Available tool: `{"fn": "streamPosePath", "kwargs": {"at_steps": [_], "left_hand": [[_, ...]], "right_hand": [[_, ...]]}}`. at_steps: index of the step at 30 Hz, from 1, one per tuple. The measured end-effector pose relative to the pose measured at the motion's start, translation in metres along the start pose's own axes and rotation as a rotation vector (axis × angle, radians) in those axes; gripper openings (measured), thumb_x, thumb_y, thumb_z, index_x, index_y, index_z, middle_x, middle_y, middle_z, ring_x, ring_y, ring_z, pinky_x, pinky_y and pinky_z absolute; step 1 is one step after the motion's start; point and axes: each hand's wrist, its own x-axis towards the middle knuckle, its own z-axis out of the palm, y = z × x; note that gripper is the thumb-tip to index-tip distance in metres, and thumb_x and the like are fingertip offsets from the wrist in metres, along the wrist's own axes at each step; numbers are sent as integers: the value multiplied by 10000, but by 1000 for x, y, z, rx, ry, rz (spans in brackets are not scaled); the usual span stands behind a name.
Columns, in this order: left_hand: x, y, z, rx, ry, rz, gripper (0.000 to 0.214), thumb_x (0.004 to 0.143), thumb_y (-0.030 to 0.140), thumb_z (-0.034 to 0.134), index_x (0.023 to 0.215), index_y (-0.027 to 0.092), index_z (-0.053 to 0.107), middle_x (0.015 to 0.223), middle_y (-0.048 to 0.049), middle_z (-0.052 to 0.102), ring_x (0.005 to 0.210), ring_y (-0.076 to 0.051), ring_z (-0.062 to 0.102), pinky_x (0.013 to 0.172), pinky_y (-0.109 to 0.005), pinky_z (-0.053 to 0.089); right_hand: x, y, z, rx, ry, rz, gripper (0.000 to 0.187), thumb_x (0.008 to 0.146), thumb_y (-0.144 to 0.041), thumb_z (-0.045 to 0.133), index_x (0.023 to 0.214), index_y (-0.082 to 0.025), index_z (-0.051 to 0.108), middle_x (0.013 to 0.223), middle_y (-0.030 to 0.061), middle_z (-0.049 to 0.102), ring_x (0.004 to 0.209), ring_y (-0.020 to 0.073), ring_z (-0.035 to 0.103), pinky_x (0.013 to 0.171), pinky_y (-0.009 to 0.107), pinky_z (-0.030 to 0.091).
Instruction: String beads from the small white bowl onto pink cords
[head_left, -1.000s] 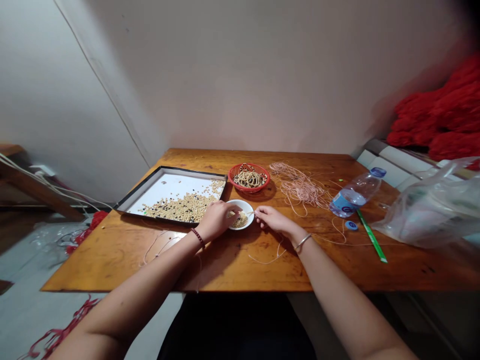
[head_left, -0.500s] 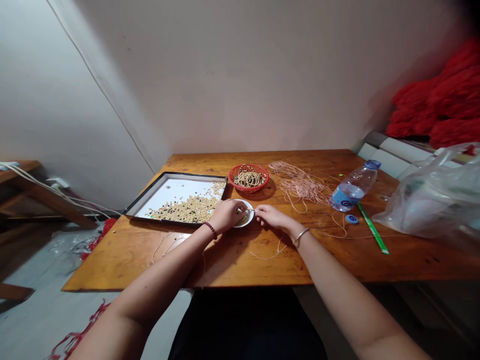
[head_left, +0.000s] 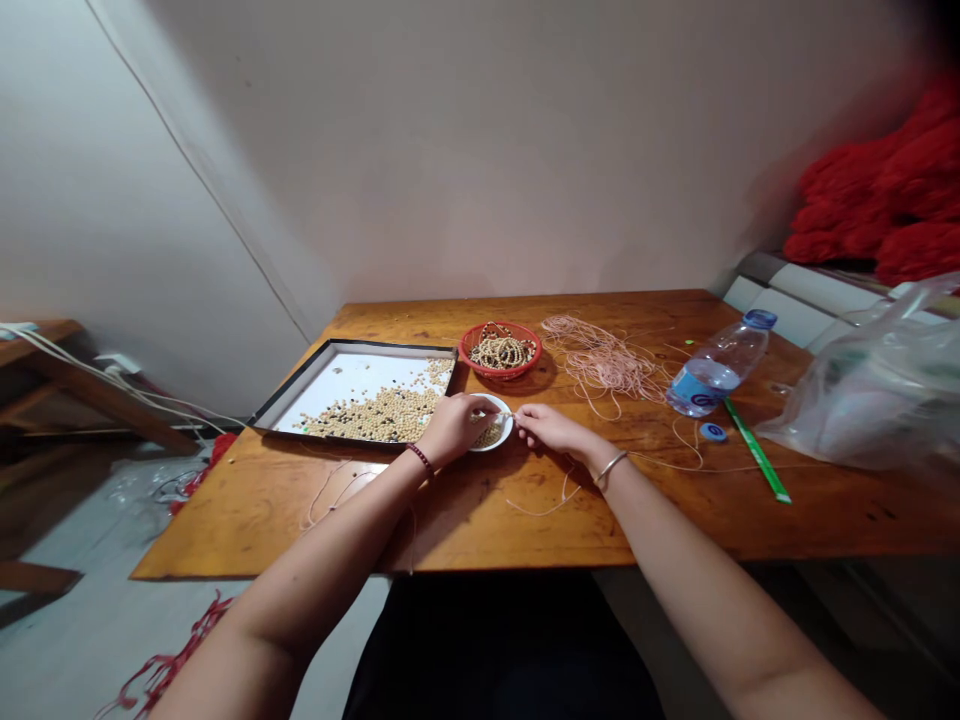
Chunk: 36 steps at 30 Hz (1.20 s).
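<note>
My left hand (head_left: 452, 428), with a dark bead bracelet on its wrist, is pinched closed over a small white bowl (head_left: 504, 438) of beads. What its fingertips hold is too small to make out. Right of the bowl, my right hand (head_left: 553, 430) is also pinched closed, its fingertips nearly meeting the left ones at a small pale bit. Thin pale cord (head_left: 541, 513) trails on the table below this hand, and the pinch seems to be on its end. A shallow black-edged tray (head_left: 315, 385) of loose tan and dark beads lies beside the left hand.
Behind the bowl stands a red basket (head_left: 466, 362) of strung beads. A tangle of pink cord (head_left: 607, 365), a water bottle (head_left: 712, 372), its blue cap (head_left: 712, 432), a green strip (head_left: 761, 460) and a plastic bag (head_left: 840, 410) lie to the right on the wooden table (head_left: 480, 530).
The view has shifted slightly, so the table's things sit a little further right. Both hands keep their pinch at the bowl, with hardly any movement.
</note>
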Motion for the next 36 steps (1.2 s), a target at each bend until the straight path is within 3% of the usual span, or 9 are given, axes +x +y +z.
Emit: {"fn": "streamPosePath", "kwargs": {"at_steps": [13,21,30,33,36], "left_hand": [[-2,3,-2,24,21,11,116,810,230,583,840,190,687,833,-40,706,772,-173,613,728,-275,442],[-3,6,-8,52,100,40,47,788,202,568,778,187,612,818,-34,657,796,-190,575,768,-315,440],[-4,11,-12,118,123,48,26,789,196,578,762,193,578,793,-33,628,766,-187,567,721,-302,439],[-5,12,-12,154,153,64,41,785,184,582,748,196,570,781,-32,619,757,-188,559,708,-300,430],[-6,14,-14,172,189,97,40,791,171,574,761,198,577,783,-31,619,768,-190,551,716,-305,428]], "right_hand": [[-12,-13,1,-15,31,-4,226,903,-236,458,687,-170,460,584,-38,483,438,54,439,383,155,330],[-15,-17,-6,-49,93,-50,230,910,-306,440,715,-186,463,504,-54,442,369,58,381,339,160,289],[-8,-13,-18,-131,164,-118,265,874,-346,501,680,-166,519,534,-20,484,463,79,429,415,175,324],[-9,-16,-20,-237,216,-200,263,867,-339,508,679,-161,550,579,-7,526,528,94,452,485,194,349],[-11,-20,-20,-264,176,-280,324,892,-390,472,703,-153,587,632,1,555,584,102,472,548,203,373]]}}
